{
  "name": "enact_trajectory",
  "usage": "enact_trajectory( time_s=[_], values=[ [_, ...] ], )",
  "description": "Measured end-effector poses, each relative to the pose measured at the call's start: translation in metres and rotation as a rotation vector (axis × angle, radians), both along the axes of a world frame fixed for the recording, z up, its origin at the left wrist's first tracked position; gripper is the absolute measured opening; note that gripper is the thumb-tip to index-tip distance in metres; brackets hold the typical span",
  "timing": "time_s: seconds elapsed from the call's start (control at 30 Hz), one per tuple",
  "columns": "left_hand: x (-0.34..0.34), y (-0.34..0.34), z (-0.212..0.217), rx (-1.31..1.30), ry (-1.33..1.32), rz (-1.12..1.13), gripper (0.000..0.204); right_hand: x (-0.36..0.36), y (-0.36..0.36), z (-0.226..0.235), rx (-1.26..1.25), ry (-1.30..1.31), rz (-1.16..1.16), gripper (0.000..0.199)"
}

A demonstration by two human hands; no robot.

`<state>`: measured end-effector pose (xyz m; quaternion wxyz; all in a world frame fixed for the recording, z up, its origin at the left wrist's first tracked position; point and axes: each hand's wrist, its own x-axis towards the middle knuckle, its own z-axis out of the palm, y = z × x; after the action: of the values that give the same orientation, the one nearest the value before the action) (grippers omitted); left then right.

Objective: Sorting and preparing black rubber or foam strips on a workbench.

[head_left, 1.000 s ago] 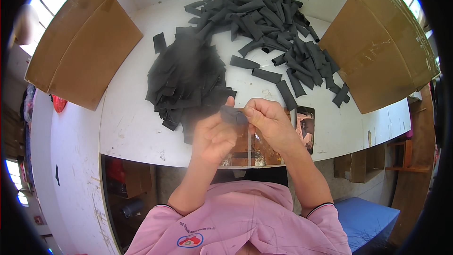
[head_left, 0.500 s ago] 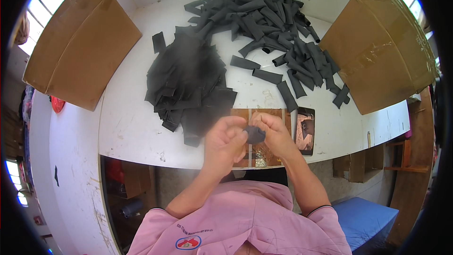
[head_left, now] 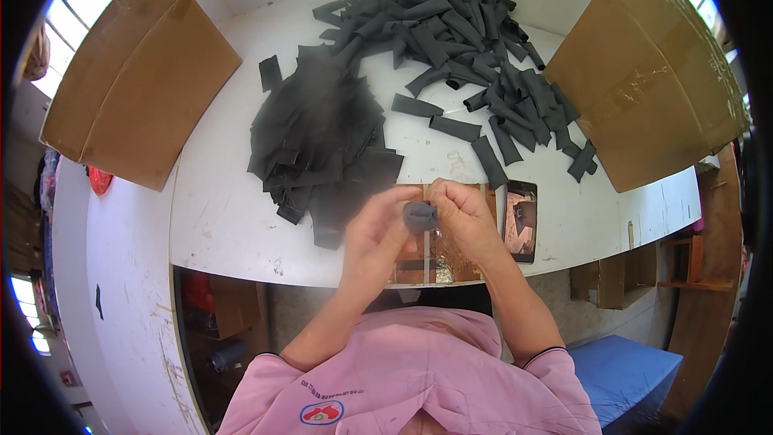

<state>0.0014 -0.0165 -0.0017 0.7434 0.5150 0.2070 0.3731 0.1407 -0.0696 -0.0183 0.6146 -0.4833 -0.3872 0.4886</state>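
A workshop: scuffed white bench (head_left: pixel 233 217); heaped black strips (head_left: pixel 475 40); cardboard boxes (head_left: pixel 137 89).

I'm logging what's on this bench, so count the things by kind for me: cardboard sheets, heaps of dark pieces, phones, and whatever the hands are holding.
Cardboard sheets: 2, left cardboard sheet and right cardboard sheet
Heaps of dark pieces: 2, flat pile and rolled heap; single pieces too many to count
Phones: 1, phone
Held: 1, dark piece between left hand and right hand
Total: 6
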Motion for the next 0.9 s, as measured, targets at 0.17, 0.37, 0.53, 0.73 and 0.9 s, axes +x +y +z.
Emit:
enact_trajectory(
  time_s=[0.17, 0.37, 0.53, 0.73, 0.9],
  values=[
    [-0.008, 0.011, 0.005, 0.109, 0.067, -0.088, 0.016, 0.002, -0.010, 0.016, -0.051, -0.155, -0.083, 0.027],
    [0.007, 0.018, 0.032, 0.801, 0.245, 0.175, 0.010, -0.003, -0.010, 0.051, 0.336, -1.211, -0.243, 0.026],
    [0.004, 0.021, 0.012, 0.749, 0.306, 0.109, 0.007, -0.002, -0.008, 0.021, 0.288, -1.236, -0.168, 0.021],
    [0.011, 0.021, 0.007, 0.556, 0.238, 0.088, 0.002, 0.000, -0.008, 0.026, 0.268, -1.149, -0.171, 0.020],
    [0.012, 0.017, 0.013, 0.754, 0.357, 0.104, 0.000, 0.006, -0.010, 0.002, 0.293, -1.105, -0.103, 0.019]
  ],
)
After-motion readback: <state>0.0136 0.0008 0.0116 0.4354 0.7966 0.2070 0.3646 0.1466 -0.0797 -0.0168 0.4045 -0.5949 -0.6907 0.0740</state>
